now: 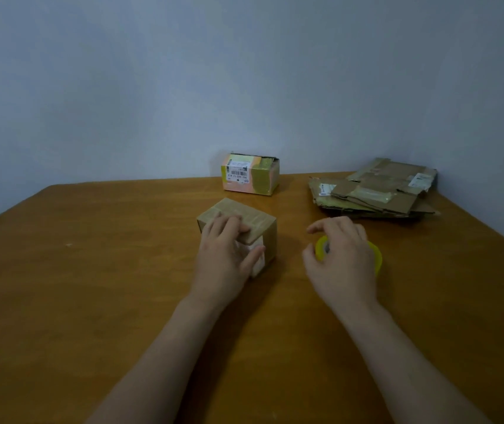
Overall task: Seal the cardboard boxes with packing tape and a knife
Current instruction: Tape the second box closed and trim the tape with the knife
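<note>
Hands over a brown wooden table (91, 270), both bare forearms reaching in from the near edge. Left hand (226, 255) holds a small brown cardboard box (258, 220) that sits on the table just left of centre. The fingers lie across the top face and the thumb presses the near side, beside a white label (258, 264), so the hand is clamped round the box's upper near edge. The top of this box shows strips of pale tape. Right hand (341, 258) is cupped over a roll of yellow packing tape (321, 246) lying on the table just right of the box but apart from it. The fingers curl down around the roll and the thumb is at its left rim; the index finger is lifted a little. Most of the roll is hidden under the palm, with yellow showing only at both sides. Farther back, near a grey-blue wall (183, 71), stands a second cardboard box (250, 174) — pink and yellow-green, with a barcode label on its front. At the far right corner lies a stack of flattened brown cardboard (373, 191), well apart from both hands.
</note>
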